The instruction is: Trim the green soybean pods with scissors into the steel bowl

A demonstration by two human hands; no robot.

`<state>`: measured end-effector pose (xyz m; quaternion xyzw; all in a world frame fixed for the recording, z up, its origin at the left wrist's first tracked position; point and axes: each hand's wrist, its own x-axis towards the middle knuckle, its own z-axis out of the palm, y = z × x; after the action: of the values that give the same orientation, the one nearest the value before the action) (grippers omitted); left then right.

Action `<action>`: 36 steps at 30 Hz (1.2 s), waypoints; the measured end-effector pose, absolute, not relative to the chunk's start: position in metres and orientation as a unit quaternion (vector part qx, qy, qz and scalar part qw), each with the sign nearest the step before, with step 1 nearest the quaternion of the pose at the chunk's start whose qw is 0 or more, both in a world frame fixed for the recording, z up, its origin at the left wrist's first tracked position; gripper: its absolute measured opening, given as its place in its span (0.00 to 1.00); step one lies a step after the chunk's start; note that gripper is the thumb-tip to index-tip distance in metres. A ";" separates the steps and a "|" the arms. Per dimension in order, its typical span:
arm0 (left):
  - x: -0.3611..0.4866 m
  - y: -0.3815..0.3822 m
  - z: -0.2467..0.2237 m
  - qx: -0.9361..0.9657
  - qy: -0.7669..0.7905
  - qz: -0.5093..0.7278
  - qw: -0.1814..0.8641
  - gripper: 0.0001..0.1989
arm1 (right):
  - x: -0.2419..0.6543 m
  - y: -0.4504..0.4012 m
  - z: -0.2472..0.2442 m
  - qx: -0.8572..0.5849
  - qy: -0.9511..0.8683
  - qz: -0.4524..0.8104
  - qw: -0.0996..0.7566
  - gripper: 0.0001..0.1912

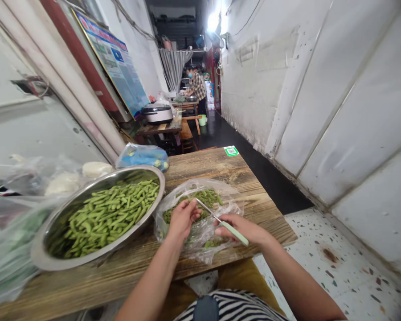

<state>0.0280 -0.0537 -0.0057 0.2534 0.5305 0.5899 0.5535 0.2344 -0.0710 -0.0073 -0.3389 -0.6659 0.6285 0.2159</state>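
Observation:
Pale green-handled scissors [233,232] are gripped in my right hand [235,226], over a clear plastic bag [229,203] spread on the table. Their metal blades point up and left to the fingertips of my left hand [183,217]. That hand is closed in a pinch, and whatever it holds is too small or hidden to make out. Green pods and trimmings [209,196] lie in the bag under both hands. To the left of my left hand, a large steel basin [159,196] holds a heap of green soybean pods [112,214].
The wooden table [260,209] has its right edge beside a dark floor strip. Behind the basin lies a blue plastic bag [143,156]; filled clear bags [16,240] crowd the left. Farther back are a cooker [157,114] on another table and a person in a checked shirt [197,84].

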 end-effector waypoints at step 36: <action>0.041 -0.070 -0.005 0.335 0.546 0.573 0.511 0.22 | 0.217 -0.068 -0.023 -0.408 -0.656 0.566 0.287 0.26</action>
<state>0.0414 -0.0699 -0.0052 0.3345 0.5462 0.5731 0.5112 0.2170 -0.0683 -0.0234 -0.4076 -0.6564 0.5665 0.2867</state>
